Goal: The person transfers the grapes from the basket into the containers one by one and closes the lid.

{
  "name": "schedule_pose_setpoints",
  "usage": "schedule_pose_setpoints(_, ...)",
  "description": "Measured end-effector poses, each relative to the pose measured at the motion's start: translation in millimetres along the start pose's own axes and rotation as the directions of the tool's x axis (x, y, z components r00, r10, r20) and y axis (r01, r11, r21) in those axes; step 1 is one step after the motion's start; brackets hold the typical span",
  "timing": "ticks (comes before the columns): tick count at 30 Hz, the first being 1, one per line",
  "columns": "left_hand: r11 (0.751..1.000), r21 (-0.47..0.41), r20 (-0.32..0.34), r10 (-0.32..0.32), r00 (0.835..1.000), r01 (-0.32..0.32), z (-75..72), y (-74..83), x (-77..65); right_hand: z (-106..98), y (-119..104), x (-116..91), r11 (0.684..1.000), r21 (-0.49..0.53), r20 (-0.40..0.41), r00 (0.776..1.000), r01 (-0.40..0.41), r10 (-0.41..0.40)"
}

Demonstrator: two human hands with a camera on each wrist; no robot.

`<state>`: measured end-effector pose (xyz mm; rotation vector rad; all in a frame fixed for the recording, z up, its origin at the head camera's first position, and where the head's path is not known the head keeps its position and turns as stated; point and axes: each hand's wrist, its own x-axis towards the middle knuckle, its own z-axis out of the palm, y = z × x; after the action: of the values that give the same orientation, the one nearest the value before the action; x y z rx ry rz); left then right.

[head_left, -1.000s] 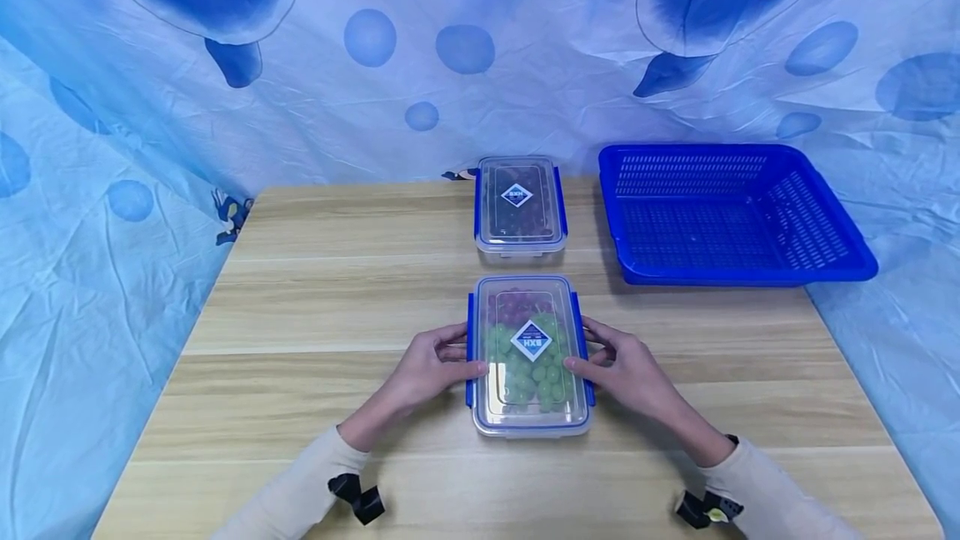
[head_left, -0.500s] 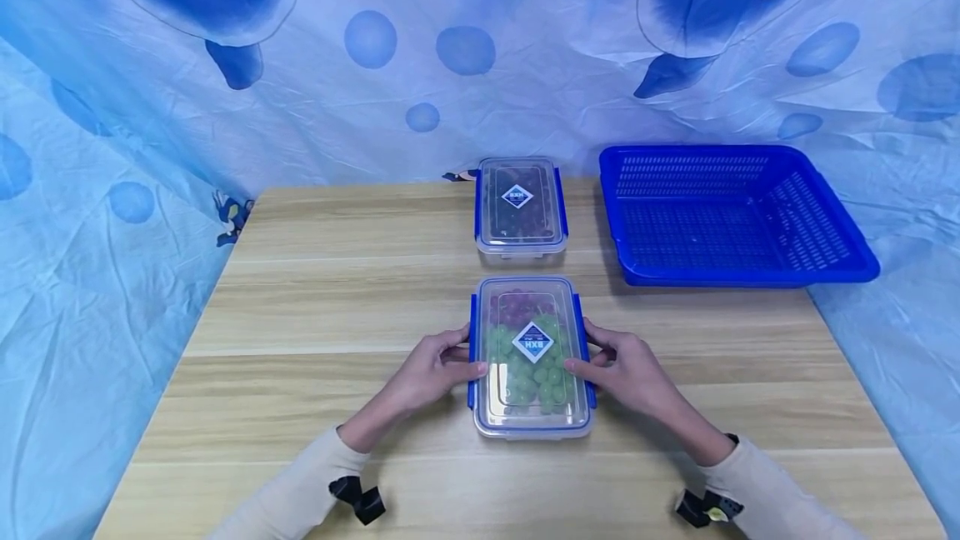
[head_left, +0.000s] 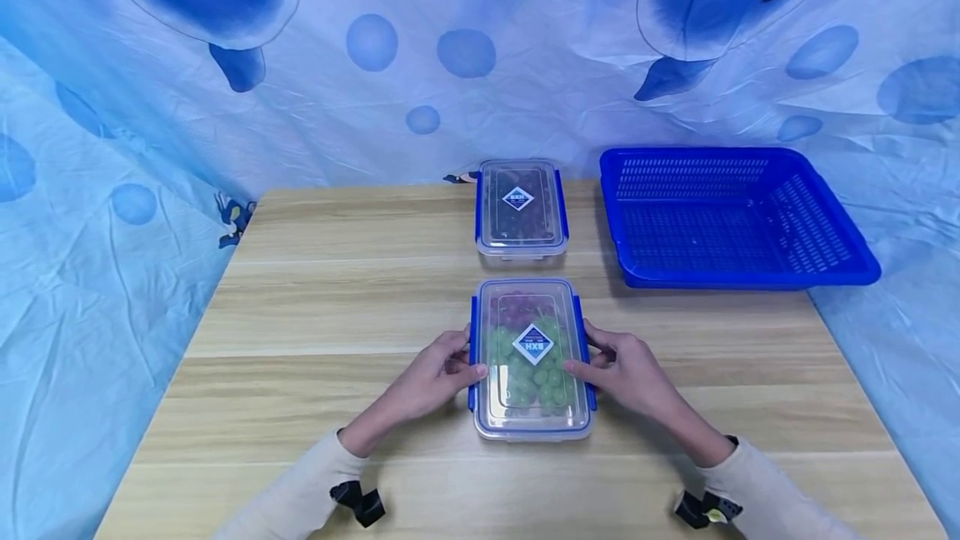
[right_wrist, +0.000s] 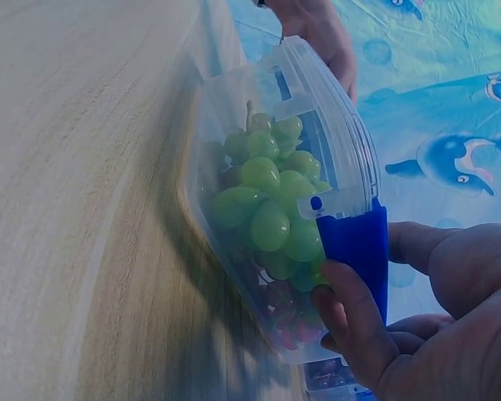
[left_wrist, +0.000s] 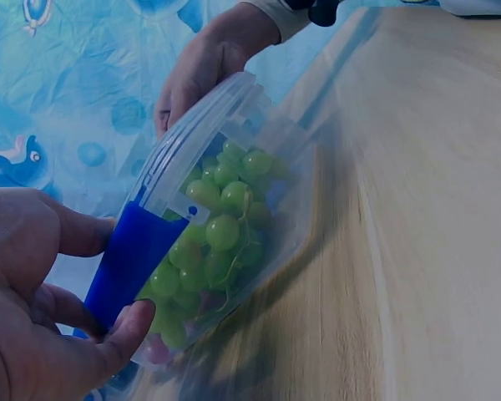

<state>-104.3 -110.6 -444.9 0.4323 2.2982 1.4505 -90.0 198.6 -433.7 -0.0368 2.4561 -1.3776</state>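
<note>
A clear plastic food container point(head_left: 531, 419) with a transparent lid and blue side latches lies on the wooden table, lid on. Green grapes point(left_wrist: 221, 232) fill much of it, with purple-red grapes point(head_left: 517, 305) at its far end. My left hand point(head_left: 433, 377) holds its left side, thumb on the lid's edge and fingers at the blue latch point(left_wrist: 134, 259). On the other side my right hand point(head_left: 626, 369) grips it the same way, with fingertips by the right latch point(right_wrist: 355, 251). Both latches lie flat against the container's sides.
Behind it stands a second lidded container point(head_left: 521, 227) with dark contents. A blue perforated plastic basket point(head_left: 742, 280) sits at the back right, overhanging the right edge of the wooden table point(head_left: 322, 273). A blue dolphin-print cloth point(head_left: 315, 115) hangs behind.
My left fingers have shifted slightly and curl more at the container's left side. The right hand and the container stay nearly in place.
</note>
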Motion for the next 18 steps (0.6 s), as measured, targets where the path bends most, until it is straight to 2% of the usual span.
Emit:
schedule_pose_setpoints(9,0.992,0.121,-0.033,0.028,0.999,-0.023,2.2,-3.4,2.3,0.3,1.7,0.1,1.0,-0.023,-0.01,1.0,0.003,-0.003)
schedule_pose_setpoints(13,0.995,0.098,-0.048,0.033,0.998,-0.028,2.4,-3.8,3.4,0.1,2.8,0.4,1.0,-0.024,-0.012,1.0,0.013,-0.014)
schedule_pose_setpoints(18,1.0,0.025,-0.077,-0.01,0.997,0.011,3.5,-4.3,5.1,-0.1,3.7,1.6,1.0,-0.014,-0.009,1.0,0.012,-0.012)
